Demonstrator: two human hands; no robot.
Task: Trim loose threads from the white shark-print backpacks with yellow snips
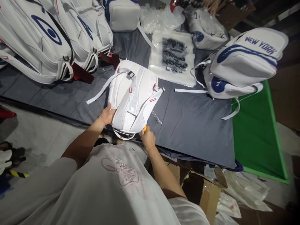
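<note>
Several white backpacks (49, 32) with navy emblems lean together at the far left of the dark grey surface (192, 125), and two dark red tags (82, 73) hang from their lower ends. Next comes the left hand (107, 115), its thumb laid on top of the near left edge of a white backpack (122, 107) and its other fingers out of sight beneath, so that the edge is pinched between them. That backpack lies at the near edge of the surface, in front of the person, with its shoulder straps facing up; one strap end trails to the left, and its top handle loop points toward the person's body. Beyond it, at the back, stands another white backpack (125, 17), partly cut off. At the held backpack's near right corner, the right hand (148, 137) is curled into a fist around a small orange object (145, 128); whether it also grips the fabric, I cannot tell. Farther right, crumpled clear plastic (161, 18) lies behind a flat plastic bag (173, 59) with black print. Below the surface sits an open cardboard box (208, 197). Rightmost on the surface, a white backpack lettered "NEW YORK" (243, 67) stands beside a green panel (257, 134).
</note>
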